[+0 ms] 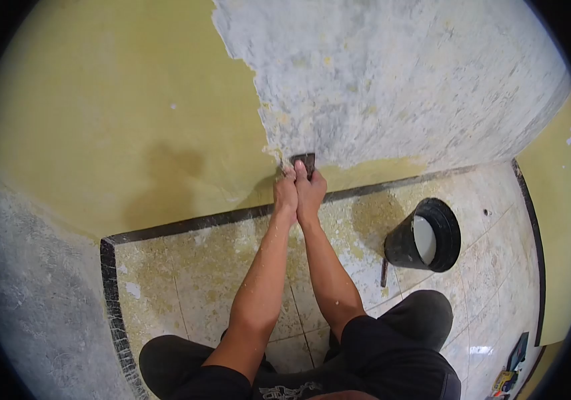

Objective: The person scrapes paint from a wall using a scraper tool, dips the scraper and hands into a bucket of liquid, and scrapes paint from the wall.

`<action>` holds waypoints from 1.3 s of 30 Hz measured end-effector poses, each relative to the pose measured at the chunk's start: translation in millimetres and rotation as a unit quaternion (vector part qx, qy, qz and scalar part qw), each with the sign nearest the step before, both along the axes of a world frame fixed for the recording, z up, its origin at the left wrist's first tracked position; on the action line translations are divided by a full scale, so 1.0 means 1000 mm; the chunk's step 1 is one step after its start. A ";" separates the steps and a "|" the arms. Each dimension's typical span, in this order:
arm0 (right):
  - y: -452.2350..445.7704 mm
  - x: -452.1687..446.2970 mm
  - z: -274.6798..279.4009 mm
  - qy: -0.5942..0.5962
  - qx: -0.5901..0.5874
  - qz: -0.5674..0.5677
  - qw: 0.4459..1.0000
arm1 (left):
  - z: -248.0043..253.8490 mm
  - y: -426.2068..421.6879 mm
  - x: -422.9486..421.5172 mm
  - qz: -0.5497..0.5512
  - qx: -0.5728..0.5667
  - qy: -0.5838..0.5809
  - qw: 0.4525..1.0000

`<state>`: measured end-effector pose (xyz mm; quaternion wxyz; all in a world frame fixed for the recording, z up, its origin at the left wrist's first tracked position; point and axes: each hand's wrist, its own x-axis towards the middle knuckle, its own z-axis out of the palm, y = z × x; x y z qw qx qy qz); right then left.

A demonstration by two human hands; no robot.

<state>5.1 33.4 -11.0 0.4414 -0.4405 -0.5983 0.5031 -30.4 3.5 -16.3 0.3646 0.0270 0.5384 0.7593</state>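
My left hand [285, 195] and my right hand [310, 193] are closed side by side around a scraper, arms stretched forward. The scraper's dark, flat blade [307, 160] shows above my fingers, while its handle is hidden in my grip. It is held at the wall, low down, where yellow-green paint [192, 127] meets a stripped, patchy white-grey area [392, 80]. The border between the two is ragged, with loose flakes beside my left fingers. My thumbs point up toward the blade.
A black bucket [402, 243] holding whitish liquid stands on the tiled floor to the right. A thin brown stick-like object [384, 273] lies beside it. Paint scrapings [149, 287] cover the tiles. Black skirting [232, 216] runs along the wall. Several tools [507, 381] lie at the lower right.
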 end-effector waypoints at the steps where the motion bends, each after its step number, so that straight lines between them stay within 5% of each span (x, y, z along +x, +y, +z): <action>1: -0.002 -0.002 0.010 -0.003 0.024 -0.002 1.000 | 0.012 -0.005 -0.001 -0.012 0.025 -0.032 0.999; 6: -0.001 -0.010 0.007 0.050 0.042 0.012 0.998 | 0.009 -0.004 -0.005 0.018 0.066 -0.008 0.998; 8: -0.005 -0.004 -0.003 0.051 0.022 0.001 0.998 | 0.009 -0.009 0.000 -0.027 -0.028 0.005 0.999; 13: -0.001 -0.002 0.009 -0.014 0.000 -0.002 1.000 | 0.019 -0.007 0.001 -0.014 -0.060 -0.004 0.998; 17: -0.001 -0.008 0.007 0.074 0.013 0.040 0.996 | 0.006 -0.003 -0.004 0.004 0.028 -0.022 0.999; 20: -0.006 0.002 -0.010 0.006 0.053 -0.003 0.999 | -0.003 -0.010 0.003 0.001 -0.068 0.051 0.996; 27: 0.002 -0.004 -0.001 0.018 0.007 0.007 1.000 | 0.009 -0.002 -0.002 -0.014 -0.005 -0.034 0.999; 36: -0.013 -0.007 0.004 0.081 0.002 0.013 0.997 | 0.005 -0.008 -0.006 0.019 -0.057 0.080 0.995; 39: -0.012 -0.005 0.012 0.063 0.002 0.007 0.998 | 0.009 -0.008 -0.008 -0.027 -0.013 -0.001 1.000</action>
